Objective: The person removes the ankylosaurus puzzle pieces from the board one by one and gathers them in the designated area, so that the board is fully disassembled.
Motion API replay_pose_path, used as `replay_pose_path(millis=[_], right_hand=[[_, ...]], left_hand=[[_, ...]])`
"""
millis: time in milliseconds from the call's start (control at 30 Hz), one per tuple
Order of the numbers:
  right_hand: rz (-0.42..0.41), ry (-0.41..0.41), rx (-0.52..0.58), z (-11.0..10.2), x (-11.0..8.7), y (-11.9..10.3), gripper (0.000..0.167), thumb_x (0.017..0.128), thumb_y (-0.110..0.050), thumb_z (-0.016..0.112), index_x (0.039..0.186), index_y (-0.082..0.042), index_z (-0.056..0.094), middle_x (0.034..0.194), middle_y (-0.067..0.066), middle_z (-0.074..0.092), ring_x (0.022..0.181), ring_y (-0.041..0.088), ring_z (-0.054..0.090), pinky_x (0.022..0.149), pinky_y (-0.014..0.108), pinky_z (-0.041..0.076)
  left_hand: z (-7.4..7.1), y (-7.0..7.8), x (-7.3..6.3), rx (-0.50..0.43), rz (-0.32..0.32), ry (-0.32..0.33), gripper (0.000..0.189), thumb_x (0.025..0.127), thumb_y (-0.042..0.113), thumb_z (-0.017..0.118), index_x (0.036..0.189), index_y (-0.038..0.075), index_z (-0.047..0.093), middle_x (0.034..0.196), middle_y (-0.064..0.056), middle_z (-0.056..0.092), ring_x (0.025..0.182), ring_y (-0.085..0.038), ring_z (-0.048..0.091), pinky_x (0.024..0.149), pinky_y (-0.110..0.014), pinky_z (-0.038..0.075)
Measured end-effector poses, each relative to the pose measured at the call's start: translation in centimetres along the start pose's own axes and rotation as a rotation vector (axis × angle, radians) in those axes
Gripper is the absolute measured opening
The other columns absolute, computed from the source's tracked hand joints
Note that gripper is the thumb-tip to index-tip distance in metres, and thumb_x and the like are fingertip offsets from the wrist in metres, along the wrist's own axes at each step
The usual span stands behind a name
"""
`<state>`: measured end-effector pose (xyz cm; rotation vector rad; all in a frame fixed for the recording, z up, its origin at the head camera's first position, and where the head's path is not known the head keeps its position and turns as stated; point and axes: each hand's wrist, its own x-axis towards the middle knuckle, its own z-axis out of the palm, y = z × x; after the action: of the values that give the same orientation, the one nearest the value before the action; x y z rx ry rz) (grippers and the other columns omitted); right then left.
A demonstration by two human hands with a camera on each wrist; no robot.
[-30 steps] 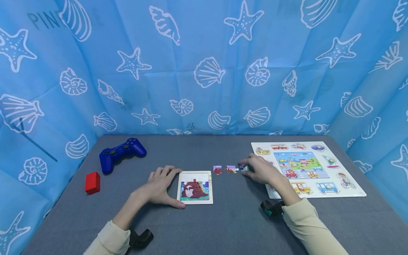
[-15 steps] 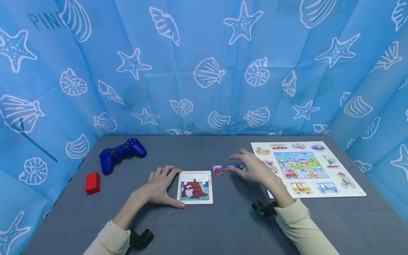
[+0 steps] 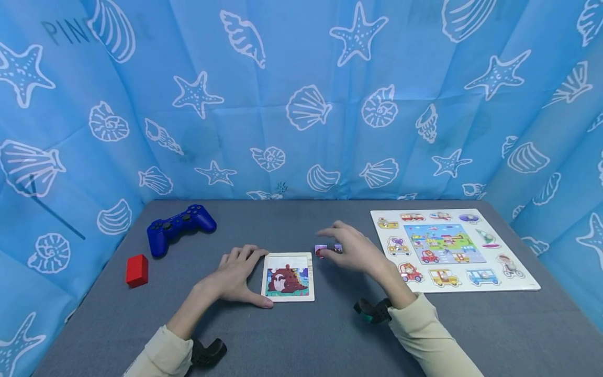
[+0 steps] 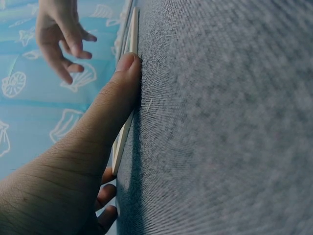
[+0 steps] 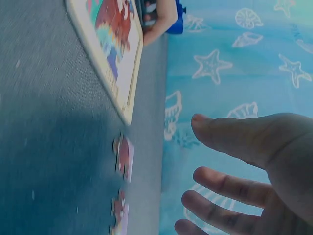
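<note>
Soft, even light brightens my table in the head view, with blurry-edged shadows beside my sleeves. My wrist views are dimmer: the right hazy and bluish, its puzzle pieces smeared, my right fingers darkened against the curtain; the left loses the near table to blur.

Head view from above, sideways wrist close-ups
</note>
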<state>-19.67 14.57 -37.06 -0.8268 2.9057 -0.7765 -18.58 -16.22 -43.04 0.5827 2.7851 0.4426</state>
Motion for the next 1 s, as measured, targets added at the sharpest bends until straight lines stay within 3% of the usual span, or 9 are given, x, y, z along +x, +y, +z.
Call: replay_pose_path(millis=[133,367,533,767,1000], right_hand=[[-0.031,-0.009,0.011,0.4,0.5,-0.9,0.04,0.094,-0.017,0.073,0.132,-0.005,0.067,0.117,0.017,0.066,0.096,0.028,0.062,0.077,0.038,0.048],[-0.038,-0.05,0.036,1.3,1.4,-2.8,0.041,0.095,-0.019,0.073,0.134,-0.007,0.067,0.122,0.017,0.066,0.103,0.029,0.064,0.082,0.04,0.052],[-0.066,-0.089,0.049,2.0,2.0,-3.9,0.041,0.096,-0.02,0.073,0.134,-0.006,0.067,0.121,0.016,0.066,0.094,0.027,0.062,0.075,0.034,0.049],[-0.101,-0.147,0.092,3.4,2.6,-5.0,0.038,0.097,-0.016,0.071,0.133,-0.006,0.067,0.119,0.016,0.067,0.097,0.03,0.064,0.08,0.039,0.051],[-0.14,-0.2,0.109,4.8,3.2,-5.7,0.038,0.096,-0.015,0.071,0.132,-0.006,0.068,0.118,0.015,0.068,0.097,0.028,0.064,0.081,0.037,0.052]], left_hand=[[-0.1,0.1,0.0,0.003,0.001,0.0,0.118,0.062,0.083,0.078,0.156,0.025,0.037,0.158,-0.013,0.037,0.139,-0.04,0.036,0.107,-0.062,0.032],[-0.1,0.0,0.0,-0.002,0.003,-0.004,0.117,0.063,0.082,0.078,0.156,0.024,0.037,0.158,-0.013,0.036,0.139,-0.04,0.036,0.108,-0.063,0.032],[-0.1,0.0,-0.1,-0.002,0.011,-0.005,0.116,0.064,0.081,0.078,0.156,0.024,0.037,0.158,-0.013,0.036,0.139,-0.041,0.036,0.108,-0.064,0.032],[0.0,-0.2,-0.1,-0.007,0.027,-0.002,0.116,0.064,0.083,0.077,0.156,0.025,0.037,0.158,-0.013,0.037,0.139,-0.04,0.036,0.107,-0.064,0.032],[0.0,-0.3,-0.1,-0.015,0.04,0.0,0.115,0.065,0.083,0.076,0.156,0.025,0.038,0.158,-0.012,0.037,0.137,-0.039,0.037,0.106,-0.063,0.032]])
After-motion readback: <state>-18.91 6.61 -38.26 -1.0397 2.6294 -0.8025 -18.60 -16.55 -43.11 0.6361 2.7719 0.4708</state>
